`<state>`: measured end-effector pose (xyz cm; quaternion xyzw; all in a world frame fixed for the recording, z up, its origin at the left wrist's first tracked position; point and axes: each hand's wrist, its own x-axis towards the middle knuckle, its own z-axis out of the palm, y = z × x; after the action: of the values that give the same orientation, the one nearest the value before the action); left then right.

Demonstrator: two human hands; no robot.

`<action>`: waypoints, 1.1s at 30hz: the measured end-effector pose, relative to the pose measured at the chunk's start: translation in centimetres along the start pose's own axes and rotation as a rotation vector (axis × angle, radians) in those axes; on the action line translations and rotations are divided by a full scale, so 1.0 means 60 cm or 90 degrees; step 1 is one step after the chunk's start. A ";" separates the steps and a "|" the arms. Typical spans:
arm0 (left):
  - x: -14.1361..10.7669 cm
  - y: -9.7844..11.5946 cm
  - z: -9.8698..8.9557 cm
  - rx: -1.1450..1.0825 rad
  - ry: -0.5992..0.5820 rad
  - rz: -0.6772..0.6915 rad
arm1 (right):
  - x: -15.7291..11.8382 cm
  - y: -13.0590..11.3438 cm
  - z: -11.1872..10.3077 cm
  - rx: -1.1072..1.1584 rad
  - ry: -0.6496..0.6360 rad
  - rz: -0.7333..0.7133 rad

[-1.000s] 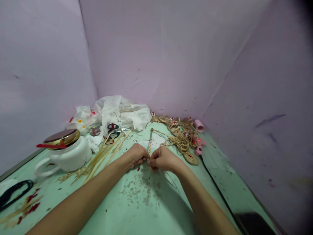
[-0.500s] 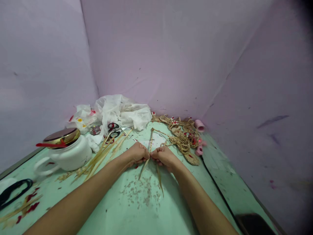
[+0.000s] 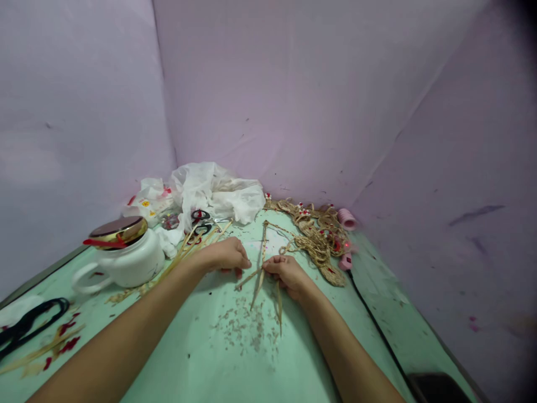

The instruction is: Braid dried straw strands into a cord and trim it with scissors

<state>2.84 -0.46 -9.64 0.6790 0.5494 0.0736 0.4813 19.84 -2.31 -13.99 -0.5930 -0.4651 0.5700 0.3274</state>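
Observation:
A thin braid of straw point(image 3: 264, 244) runs down toward me from a point on the green table. My right hand point(image 3: 287, 273) pinches its lower end, where loose straw strands point(image 3: 258, 289) spread out below. My left hand point(image 3: 230, 256) is just left of the braid, apart from it, with its fingers curled and slightly parted; nothing shows between them. One strand points left beneath that hand. To the right, a heap of braided cord point(image 3: 315, 246) connects to the top of the braid.
A white mug point(image 3: 136, 263) with a gold-rimmed lid stands left, beside loose straw point(image 3: 184, 254) and scissors point(image 3: 202, 228). White plastic bags point(image 3: 213, 190) lie at the back. A pink power socket point(image 3: 345, 261) with a black cable point(image 3: 377, 324) is right. The green table point(image 3: 210, 369) bears scraps.
My left hand has come away from the braid, moving left and opening its fingers. My right hand still pinches the braid. A strand now sticks out leftward. The whole view has shifted slightly.

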 end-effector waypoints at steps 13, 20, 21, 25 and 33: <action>-0.026 -0.046 -0.119 0.328 0.384 -0.142 | -0.007 -0.004 0.003 0.047 -0.050 0.017; 0.029 -0.070 -0.065 0.363 0.438 -0.138 | -0.007 -0.006 0.001 0.076 -0.057 0.021; 0.036 -0.075 -0.060 0.359 0.439 -0.138 | -0.008 -0.007 0.001 0.077 -0.056 0.021; 0.043 -0.075 -0.058 0.336 0.409 -0.132 | -0.011 -0.011 0.002 0.061 -0.041 0.017; -0.018 -0.015 -0.055 0.195 0.056 -0.060 | -0.007 -0.006 -0.002 0.057 -0.054 0.012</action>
<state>-0.25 0.52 -8.08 0.7140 0.6061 -0.0046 0.3504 19.94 -2.53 -13.48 -0.5576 -0.4466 0.6178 0.3285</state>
